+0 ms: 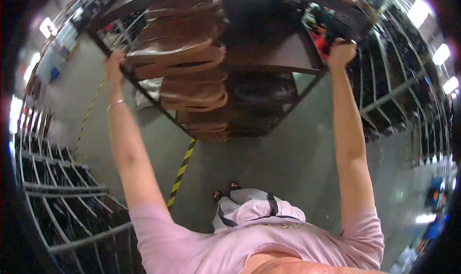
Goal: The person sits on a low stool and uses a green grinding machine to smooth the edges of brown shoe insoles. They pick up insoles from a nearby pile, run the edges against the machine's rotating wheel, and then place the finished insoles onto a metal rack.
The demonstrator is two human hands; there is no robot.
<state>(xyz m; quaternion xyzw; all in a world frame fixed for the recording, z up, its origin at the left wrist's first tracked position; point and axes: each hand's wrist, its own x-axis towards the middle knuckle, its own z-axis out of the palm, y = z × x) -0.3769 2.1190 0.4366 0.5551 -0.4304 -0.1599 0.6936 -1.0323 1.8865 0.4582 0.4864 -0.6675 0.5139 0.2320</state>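
Observation:
In front of me stands a tall dark shelf rack [293, 53], its posts narrowing downward to the floor. My left hand [115, 61] is closed around its left post, high up, with the arm stretched out. My right hand [342, 53] grips the right post at about the same height, just below a dark object [348, 24] that I cannot make out. On the left half of the shelves lie stacks of brown, curved-edged pieces [192, 57] that look like leather. Darker pieces [261, 91] sit on the right half, hard to make out.
Yellow-and-black floor tape [182, 170] runs from under the rack toward me, with another strip [89, 118] farther left. Metal racks with bars [65, 192] stand close on my left, more [394, 91] on my right. Something red [319, 42] shows behind the right post.

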